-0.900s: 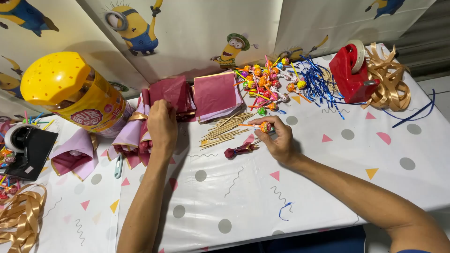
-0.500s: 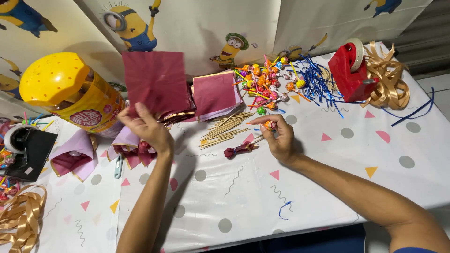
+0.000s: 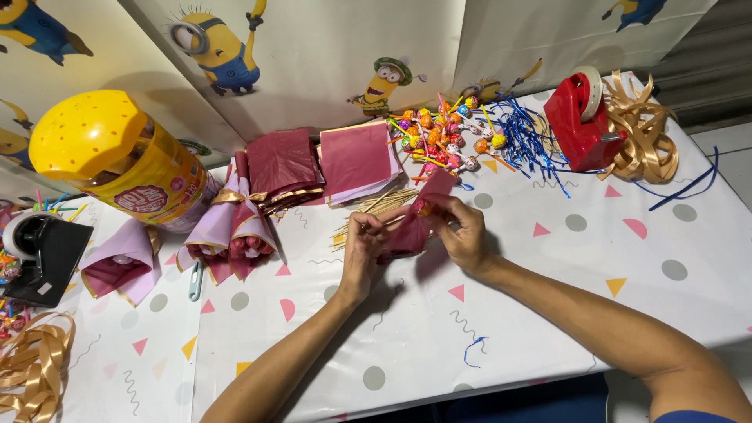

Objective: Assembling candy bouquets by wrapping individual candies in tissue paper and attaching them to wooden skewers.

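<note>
- Two hands meet at the middle of the table (image 3: 548, 313), both gripping one maroon paper sheet (image 3: 415, 227) that is tilted up from near left to far right.
- Left hand (image 3: 362, 249): fingers curled together and clamped on the sheet's near left edge.
- Right hand (image 3: 464, 235): fingers pinched on the sheet's right side, where an orange lollipop (image 3: 424, 207) shows against the paper.
- Wooden sticks (image 3: 368, 215): a loose bundle lying on the table just beyond the hands.
- Stack of maroon and pink sheets (image 3: 356, 160): flat on the table, far of the sticks.
- Finished paper bouquets (image 3: 235, 227): to the left of the hands, wrapped in lilac and maroon with gold ribbon at the waist; a further lilac cone (image 3: 117, 262) lies farther left.
- Yellow-lidded jar (image 3: 125, 168): on its side at the far left.
- Loose lollipops (image 3: 439, 137): a heap at the far middle, beside blue ribbon strands (image 3: 525, 141).
- Red tape dispenser (image 3: 583, 117): at the far right, touching a tangle of gold ribbon (image 3: 642, 133).
- Black tape dispenser (image 3: 39, 251): at the left edge, with more gold ribbon (image 3: 31, 368) nearer.
</note>
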